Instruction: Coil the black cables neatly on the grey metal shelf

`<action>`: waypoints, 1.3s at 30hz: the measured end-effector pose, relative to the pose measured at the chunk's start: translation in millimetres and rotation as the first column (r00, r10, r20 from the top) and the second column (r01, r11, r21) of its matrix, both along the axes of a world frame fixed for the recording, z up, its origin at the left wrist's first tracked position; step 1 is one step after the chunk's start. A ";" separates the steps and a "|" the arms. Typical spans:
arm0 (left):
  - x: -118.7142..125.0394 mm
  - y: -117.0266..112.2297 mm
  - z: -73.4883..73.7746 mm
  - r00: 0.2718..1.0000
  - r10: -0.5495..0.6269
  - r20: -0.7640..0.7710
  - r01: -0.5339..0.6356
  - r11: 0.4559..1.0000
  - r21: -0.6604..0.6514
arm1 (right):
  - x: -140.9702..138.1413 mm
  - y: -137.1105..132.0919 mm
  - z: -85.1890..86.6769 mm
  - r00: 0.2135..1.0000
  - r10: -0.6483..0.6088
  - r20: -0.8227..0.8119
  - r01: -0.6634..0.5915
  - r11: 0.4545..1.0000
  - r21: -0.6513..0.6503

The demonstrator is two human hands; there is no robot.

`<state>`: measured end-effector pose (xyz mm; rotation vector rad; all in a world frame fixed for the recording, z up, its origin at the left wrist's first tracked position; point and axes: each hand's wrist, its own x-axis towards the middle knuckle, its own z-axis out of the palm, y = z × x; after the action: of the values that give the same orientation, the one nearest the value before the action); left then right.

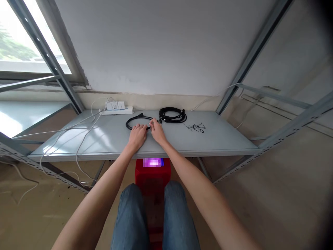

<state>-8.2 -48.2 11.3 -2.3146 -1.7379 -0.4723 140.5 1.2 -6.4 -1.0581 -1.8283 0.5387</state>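
Observation:
A loosely coiled black cable (127,123) lies on the grey metal shelf (177,144), its plug (141,115) at the far side of the loop. My left hand (138,135) rests over the near side of this coil, fingers curled down onto the cable. Close beside it, my right hand (157,130) pinches at the coil's right side; what sits between the fingertips is too small to tell. Just beyond my right hand is a second, thicker coil of black cable (173,119). Several thin black ties (197,127) lie in a loose tangle to the right.
A white power strip (119,110) with plugged-in adapters stands at the back left against the wall. White cords (84,137) run from it over the shelf's front edge. Metal uprights (231,92) frame both sides. Below the shelf, a red box-like object (152,175) stands between my knees.

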 end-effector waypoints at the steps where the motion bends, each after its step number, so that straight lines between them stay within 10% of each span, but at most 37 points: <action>1: 0.0 0.3 -0.4 1.000 0.007 -0.004 -0.007 1.000 0.000 | -0.2 0.8 -0.6 1.000 -0.001 -0.002 0.001 1.000 -0.006; 39: -0.9 3.2 -1.9 0.997 0.068 0.034 -0.065 0.994 -0.084 | 0.0 4.0 -1.8 0.995 0.100 0.018 -0.099 0.994 -0.053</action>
<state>-9.1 -45.0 9.4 -2.3086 -1.8802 -0.4420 140.5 5.2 -8.2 -1.0145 -1.9012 0.6398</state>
